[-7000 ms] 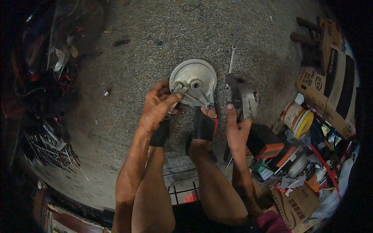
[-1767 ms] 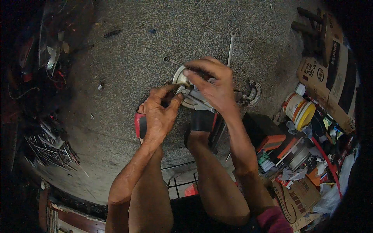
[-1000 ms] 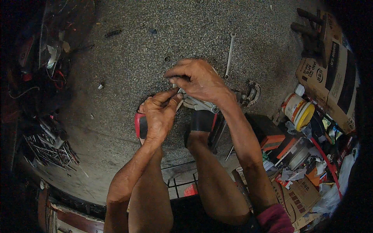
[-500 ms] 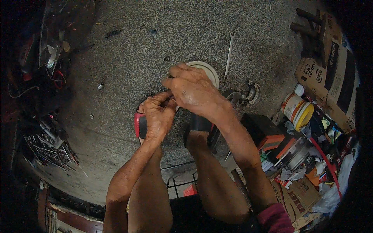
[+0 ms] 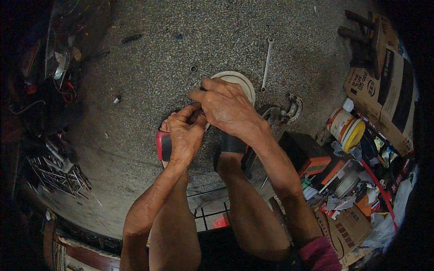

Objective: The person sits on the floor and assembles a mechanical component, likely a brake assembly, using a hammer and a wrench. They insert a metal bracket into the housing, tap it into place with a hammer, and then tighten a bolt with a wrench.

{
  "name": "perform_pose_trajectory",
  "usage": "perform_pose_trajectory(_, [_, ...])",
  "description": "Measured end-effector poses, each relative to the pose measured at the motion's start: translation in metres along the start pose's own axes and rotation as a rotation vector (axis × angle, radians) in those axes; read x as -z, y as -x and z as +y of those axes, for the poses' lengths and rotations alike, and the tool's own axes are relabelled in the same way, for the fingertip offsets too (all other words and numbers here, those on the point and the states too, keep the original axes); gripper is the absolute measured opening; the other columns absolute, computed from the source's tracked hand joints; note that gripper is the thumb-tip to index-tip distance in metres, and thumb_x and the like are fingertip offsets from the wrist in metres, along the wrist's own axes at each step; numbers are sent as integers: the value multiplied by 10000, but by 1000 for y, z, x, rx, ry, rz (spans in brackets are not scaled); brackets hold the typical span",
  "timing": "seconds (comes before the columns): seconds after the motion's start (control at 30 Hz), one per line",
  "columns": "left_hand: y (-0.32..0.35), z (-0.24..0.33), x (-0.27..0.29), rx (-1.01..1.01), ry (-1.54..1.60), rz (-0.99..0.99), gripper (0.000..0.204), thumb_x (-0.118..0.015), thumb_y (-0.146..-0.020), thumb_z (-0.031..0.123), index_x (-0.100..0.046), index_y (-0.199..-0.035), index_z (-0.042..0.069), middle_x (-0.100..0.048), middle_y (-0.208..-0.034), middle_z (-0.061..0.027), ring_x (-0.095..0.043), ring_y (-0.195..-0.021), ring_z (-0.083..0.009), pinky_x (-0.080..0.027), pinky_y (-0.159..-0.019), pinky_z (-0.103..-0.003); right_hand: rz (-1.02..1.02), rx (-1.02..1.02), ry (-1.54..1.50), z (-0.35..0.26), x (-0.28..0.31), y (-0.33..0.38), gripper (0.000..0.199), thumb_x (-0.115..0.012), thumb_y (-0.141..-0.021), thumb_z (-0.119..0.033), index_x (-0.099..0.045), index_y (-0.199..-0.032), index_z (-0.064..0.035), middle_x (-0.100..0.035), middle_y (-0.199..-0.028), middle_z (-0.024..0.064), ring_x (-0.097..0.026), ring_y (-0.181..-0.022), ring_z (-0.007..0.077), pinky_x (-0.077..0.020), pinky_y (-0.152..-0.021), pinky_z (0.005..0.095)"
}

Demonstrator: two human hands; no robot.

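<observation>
My left hand [image 5: 184, 133] and my right hand [image 5: 229, 109] meet between my feet, fingertips touching or nearly so. Thumb and fingers of the left are pinched together, while the right curls over from above. Whatever lies between them is dark, small and mostly hidden. Under and behind the right hand rests a round cream-coloured dish or lid [image 5: 242, 81] on the floor, partly covered by that hand. A small metal tool with a ring end [image 5: 194, 69] lies just beyond my fingers, its other end running toward the dish.
A combination wrench [image 5: 267, 65] lies on the speckled floor, right of the dish. Nearer stand a curved metal part [image 5: 294, 108], a black and orange box [image 5: 304, 151] and a yellow-rimmed bucket [image 5: 354, 135]. Cardboard boxes [image 5: 384, 90] line the right; several thin metal rods [image 5: 61, 176] lie left.
The right hand's fingers have shifted slightly and its wrist has tipped a little. My left hand stays almost in place. The floor objects look the same.
</observation>
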State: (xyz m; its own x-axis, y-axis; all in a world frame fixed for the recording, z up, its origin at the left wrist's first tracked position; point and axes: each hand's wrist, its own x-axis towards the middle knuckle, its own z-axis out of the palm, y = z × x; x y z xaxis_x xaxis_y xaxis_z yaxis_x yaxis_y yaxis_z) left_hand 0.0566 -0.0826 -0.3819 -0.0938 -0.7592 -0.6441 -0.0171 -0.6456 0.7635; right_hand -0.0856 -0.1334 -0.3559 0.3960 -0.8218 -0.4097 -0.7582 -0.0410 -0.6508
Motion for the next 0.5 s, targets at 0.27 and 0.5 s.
perform_pose_trajectory(0.27, [-5, 15, 4, 145, 156, 87, 191, -634, -897, 32, -660, -1067, -50, -697, -921, -61, -641, -830, -100, -516, -730, -242, 80, 5, -15, 8, -1, 5, 380, -654, -749, -63, -656, -1129, -56, -630, -954, 137, -621, -923, 344, -506, -803, 437])
perform_pose_trajectory(0.5, [-19, 26, 2, 187, 165, 93, 206, -703, -882, 93, -681, -1045, -31, -695, -909, -61, -627, -801, -101, -513, -708, -244, 187, 39, -77, 14, -7, 8, 409, -632, -758, 3, -637, -1164, -48, -637, -975, 148, -619, -900, 345, -498, -780, 445])
